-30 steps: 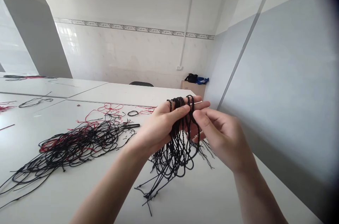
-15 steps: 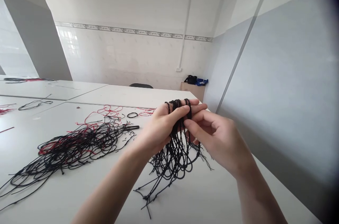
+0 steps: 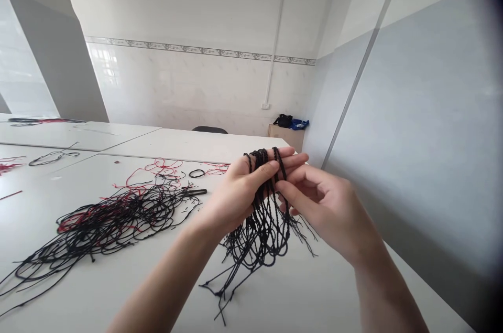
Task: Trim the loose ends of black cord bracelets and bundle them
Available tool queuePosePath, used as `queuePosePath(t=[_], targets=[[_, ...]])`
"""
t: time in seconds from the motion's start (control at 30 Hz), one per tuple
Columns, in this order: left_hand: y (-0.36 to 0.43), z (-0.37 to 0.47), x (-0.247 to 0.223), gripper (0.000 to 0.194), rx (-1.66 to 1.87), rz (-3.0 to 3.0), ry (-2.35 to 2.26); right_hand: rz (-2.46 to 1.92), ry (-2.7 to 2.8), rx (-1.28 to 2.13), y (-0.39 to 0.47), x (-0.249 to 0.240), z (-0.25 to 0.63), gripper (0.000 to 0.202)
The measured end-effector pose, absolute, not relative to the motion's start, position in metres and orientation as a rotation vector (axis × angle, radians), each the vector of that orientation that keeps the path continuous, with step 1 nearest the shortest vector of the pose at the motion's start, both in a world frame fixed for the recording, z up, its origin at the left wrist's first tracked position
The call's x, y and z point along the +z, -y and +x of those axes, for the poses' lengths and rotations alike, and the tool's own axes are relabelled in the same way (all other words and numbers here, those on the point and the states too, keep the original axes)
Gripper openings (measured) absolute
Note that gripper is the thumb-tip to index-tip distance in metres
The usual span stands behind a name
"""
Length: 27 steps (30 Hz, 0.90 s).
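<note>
Several braided black cord loops (image 3: 261, 238) hang over the fingers of my left hand (image 3: 245, 186), whose thumb presses across them. The knotted lower ends dangle above the white table (image 3: 314, 296). My right hand (image 3: 322, 196) is beside the left fingertips, thumb and fingers pinching one of the rightmost cord loops. Some right fingertips are hidden behind the cords. Left of my forearm lies a tangled heap of thin black cords (image 3: 118, 217) mixed with red cord (image 3: 73, 220).
Near the heap are a black ring of cord (image 3: 196, 173), a pair of black tweezers or similar slim tool (image 3: 196, 192) and loose red threads (image 3: 163, 166). A chair back (image 3: 210, 129) stands beyond the table. Bags (image 3: 291, 122) rest on a cabinet (image 3: 288, 133) in the corner.
My right hand has shifted slightly right and down, drawing the rightmost loop outward; that loop now hangs straighter. My left hand keeps its grip. The view has tilted slightly.
</note>
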State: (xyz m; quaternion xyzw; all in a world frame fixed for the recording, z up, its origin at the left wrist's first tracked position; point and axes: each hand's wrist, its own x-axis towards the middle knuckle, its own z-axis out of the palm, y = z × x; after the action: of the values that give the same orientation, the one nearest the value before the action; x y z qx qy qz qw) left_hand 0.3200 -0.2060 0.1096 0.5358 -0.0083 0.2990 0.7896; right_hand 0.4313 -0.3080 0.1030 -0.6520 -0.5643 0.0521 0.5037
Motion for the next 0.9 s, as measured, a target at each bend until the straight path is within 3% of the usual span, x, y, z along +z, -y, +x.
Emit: queuePosePath(t=[0.3, 0.53, 0.9], targets=[[0.2055, 0.3192, 0.1106, 0.024, 0.617, 1.066, 0.021, -1.696, 1.370, 0.181, 0.3087, 0.1044, 0.4322, 0.028], [0.2055, 0.3194, 0.1067, 0.022, 0.601, 1.061, 0.060, -1.734, 1.373, 0.232, 0.3080, 0.1055, 0.4316, 0.043], [0.2077, 0.3197, 0.1119, 0.023, 0.575, 0.947, 0.049, -1.775, 1.405, 0.187, 0.3110, 0.1076, 0.4312, 0.031]])
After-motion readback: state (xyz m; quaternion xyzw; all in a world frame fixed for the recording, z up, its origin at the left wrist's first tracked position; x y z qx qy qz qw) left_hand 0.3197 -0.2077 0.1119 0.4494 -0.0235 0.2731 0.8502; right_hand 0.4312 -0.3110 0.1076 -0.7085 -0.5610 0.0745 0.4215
